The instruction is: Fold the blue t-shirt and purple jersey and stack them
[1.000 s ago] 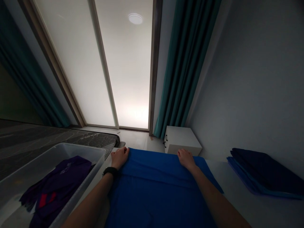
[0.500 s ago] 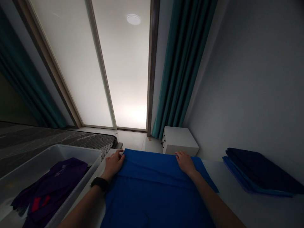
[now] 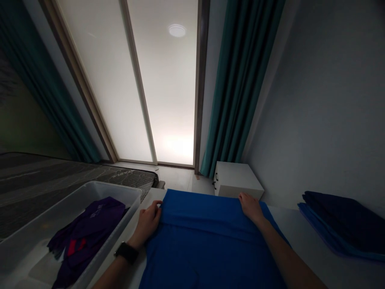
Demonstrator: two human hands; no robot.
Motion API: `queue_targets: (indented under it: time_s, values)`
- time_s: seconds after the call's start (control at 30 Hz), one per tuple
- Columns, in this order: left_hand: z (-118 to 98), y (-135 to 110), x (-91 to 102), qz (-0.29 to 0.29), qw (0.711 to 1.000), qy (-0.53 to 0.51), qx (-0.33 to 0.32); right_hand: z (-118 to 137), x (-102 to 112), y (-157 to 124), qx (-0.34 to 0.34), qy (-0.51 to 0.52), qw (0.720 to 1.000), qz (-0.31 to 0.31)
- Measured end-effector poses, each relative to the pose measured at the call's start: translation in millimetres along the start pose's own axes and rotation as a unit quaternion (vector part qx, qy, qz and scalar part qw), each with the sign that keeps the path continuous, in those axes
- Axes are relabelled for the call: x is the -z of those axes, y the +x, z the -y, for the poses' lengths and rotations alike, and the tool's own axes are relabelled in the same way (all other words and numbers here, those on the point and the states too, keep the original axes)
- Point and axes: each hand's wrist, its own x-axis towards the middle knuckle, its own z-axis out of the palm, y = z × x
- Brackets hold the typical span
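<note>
Both of my hands sit at the far edge of the blue cloth (image 3: 207, 249), well apart, and the cloth lies spread on the white table (image 3: 303, 241) right in front of me. My left hand (image 3: 146, 224) curls at the cloth's far left corner with the fingertips at the edge; I cannot tell whether they pinch it. My right hand (image 3: 251, 208) rests flat on the far right edge, with no visible grip. Spaced like this, they seem placed to keep the cloth's width straight and smooth. Left of the cloth, a clear plastic bin (image 3: 132, 196) holds a purple garment (image 3: 90, 228) within easy reach. Right of the cloth, a stack of dark blue cloths (image 3: 339, 224) lies neatly squared, apparently set aside. Beyond the cloth stands a white drawer unit (image 3: 237, 180).
</note>
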Motion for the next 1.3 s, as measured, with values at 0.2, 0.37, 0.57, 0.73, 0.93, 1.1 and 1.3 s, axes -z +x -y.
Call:
queue_targets:
  time_s: [0.2, 0.37, 0.57, 0.73, 0.93, 1.1, 1.3]
  values:
    - [-6, 2, 6.5, -0.055, 0.994, 0.086, -0.032, 11, 5, -12, 0.004, -0.005, 0.999, -0.035]
    - [-52, 17, -6.0, -0.016, 0.978, 0.1, -0.183, 44, 11, -42, 0.091, 0.033, 0.995, 0.006]
    - [-112, 39, -45.6, 0.117, 0.96, 0.099, -0.233, 39, 22, -59, 0.029, 0.035, 0.997, 0.069]
    - [-108, 44, -70.3, 0.165, 0.955, 0.098, -0.226, -6, 22, -68, -0.058, -0.002, 0.995, 0.085]
    - [-98, 45, -75.5, 0.164, 0.956, 0.088, -0.225, -30, 15, -75, -0.119, 0.006, 0.989, 0.082]
    - [-94, 48, -71.8, 0.162, 0.959, 0.095, -0.212, -32, 15, -75, -0.121, 0.014, 0.989, 0.085]
    - [-118, 41, -71.5, 0.151, 0.954, 0.085, -0.243, -9, 24, -72, -0.076, 0.004, 0.996, 0.057]
